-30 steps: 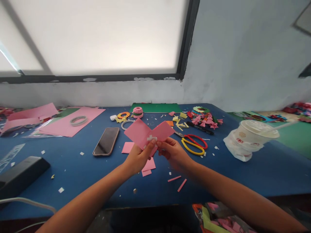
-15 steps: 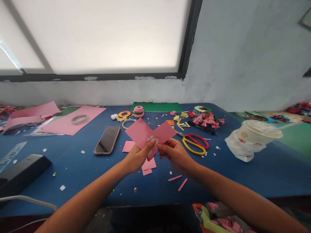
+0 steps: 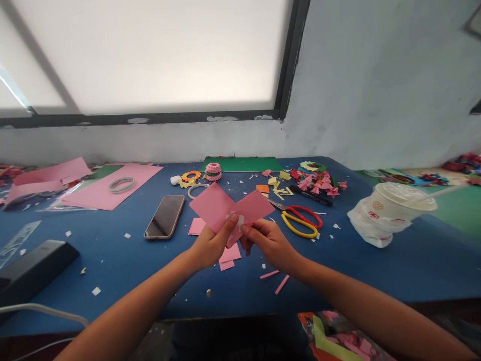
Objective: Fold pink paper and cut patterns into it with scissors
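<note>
Between both hands, above the blue table, is a folded pink paper (image 3: 215, 204) whose two flaps spread out in a V. A white patch shows at the middle of the fold. My left hand (image 3: 212, 244) pinches its lower left part, thumb on top. At the lower right edge, my right hand (image 3: 266, 241) grips the paper between thumb and fingers. The fingers behind the paper are partly hidden. Pink paper squares (image 3: 230, 254) lie on the table just below the hands. Right of them rest scissors (image 3: 299, 220) with red and yellow handles.
A phone (image 3: 165, 216) and pink sheets (image 3: 93, 193) with a tape roll (image 3: 122, 184) lie to the left. At the right stands a lidded cup (image 3: 391, 213) with a straw. Small folded pink pieces (image 3: 315, 181) and a black pen (image 3: 311, 195) sit behind the scissors.
The paper's flaps have spread slightly, the left one tipping a little further left. Both hands keep their hold in nearly the same place. The whole view has shifted very slightly.
</note>
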Demonstrator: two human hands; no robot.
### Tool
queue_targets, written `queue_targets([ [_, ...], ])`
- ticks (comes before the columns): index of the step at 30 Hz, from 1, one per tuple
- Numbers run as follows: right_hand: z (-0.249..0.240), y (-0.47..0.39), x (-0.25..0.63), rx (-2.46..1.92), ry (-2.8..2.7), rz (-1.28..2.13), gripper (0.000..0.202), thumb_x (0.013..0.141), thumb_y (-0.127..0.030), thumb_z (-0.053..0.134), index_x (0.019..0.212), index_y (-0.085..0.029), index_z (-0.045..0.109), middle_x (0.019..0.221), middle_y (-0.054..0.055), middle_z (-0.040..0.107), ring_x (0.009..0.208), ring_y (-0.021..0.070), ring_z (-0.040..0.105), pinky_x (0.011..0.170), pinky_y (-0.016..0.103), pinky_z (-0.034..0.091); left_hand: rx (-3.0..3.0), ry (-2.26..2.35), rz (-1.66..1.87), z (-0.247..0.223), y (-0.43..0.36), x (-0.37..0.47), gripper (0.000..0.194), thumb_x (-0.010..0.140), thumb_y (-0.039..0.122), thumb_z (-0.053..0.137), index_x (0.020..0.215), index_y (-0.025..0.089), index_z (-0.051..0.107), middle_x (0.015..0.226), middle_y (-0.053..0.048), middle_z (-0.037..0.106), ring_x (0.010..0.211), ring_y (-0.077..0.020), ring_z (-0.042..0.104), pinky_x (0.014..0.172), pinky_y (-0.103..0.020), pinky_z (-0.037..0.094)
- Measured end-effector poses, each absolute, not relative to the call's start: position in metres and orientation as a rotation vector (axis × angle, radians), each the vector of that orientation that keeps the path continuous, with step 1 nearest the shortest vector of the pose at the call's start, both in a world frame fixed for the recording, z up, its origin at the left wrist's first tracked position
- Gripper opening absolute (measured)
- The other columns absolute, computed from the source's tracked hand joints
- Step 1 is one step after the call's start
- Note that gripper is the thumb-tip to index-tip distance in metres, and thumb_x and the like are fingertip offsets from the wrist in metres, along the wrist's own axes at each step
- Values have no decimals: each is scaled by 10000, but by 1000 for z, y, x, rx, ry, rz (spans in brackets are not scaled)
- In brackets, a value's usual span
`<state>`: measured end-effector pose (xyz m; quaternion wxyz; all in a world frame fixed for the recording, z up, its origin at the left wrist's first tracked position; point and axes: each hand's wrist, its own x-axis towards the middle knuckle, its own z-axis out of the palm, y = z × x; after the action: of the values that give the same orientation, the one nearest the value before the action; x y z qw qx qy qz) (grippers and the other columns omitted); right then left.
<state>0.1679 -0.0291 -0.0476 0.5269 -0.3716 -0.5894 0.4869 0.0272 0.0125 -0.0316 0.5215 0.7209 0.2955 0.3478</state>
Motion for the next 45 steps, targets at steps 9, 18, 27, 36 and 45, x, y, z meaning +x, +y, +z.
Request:
queue_targets([
  [9, -27, -19, 216, -1451, -2045, 713, 370, 820, -535, 434, 749, -186, 532, 684, 12, 571, 606, 135, 519, 552, 252, 363, 1789, 774, 929, -31, 16, 25, 462, 838, 553, 356, 601, 170, 455, 520, 32, 441, 489, -90, 427, 476, -220, 342],
  [18, -53, -2, 306, -2402, -2059, 218, 455, 741, -610, 481, 779, -160, 541, 819, 116, 629, 714, 235, 590, 530, 275, 335, 1708, 764, 914, -22, 15, 27, 466, 817, 582, 363, 585, 183, 419, 475, 39, 407, 442, -83, 393, 434, -216, 331],
  [27, -64, -4, 323, -2405, -1991, 293, 273, 771, -458, 499, 763, -185, 504, 758, 74, 629, 658, 188, 577, 498, 248, 318, 1716, 683, 936, -21, 18, 28, 477, 834, 564, 345, 551, 185, 402, 442, 45, 400, 412, -77, 390, 436, -214, 341],
  [36, -65, 6, 309, -2308, -1802, 259, 212, 671, -253, 519, 862, -164, 510, 794, 89, 608, 683, 204, 555, 542, 274, 345, 1782, 722, 880, -16, 15, 25, 474, 852, 550, 318, 573, 181, 423, 469, 37, 417, 443, -83, 408, 465, -223, 348],
  [45, -49, -13, 276, -1112, -1410, 1276, 450, 609, -524, 658, 848, -200, 456, 687, -35, 410, 494, 61, 343, 373, 176, 262, 1792, 618, 1048, -2, 15, 16, 468, 881, 480, 326, 534, 184, 430, 454, 22, 426, 426, -90, 415, 451, -238, 343],
])
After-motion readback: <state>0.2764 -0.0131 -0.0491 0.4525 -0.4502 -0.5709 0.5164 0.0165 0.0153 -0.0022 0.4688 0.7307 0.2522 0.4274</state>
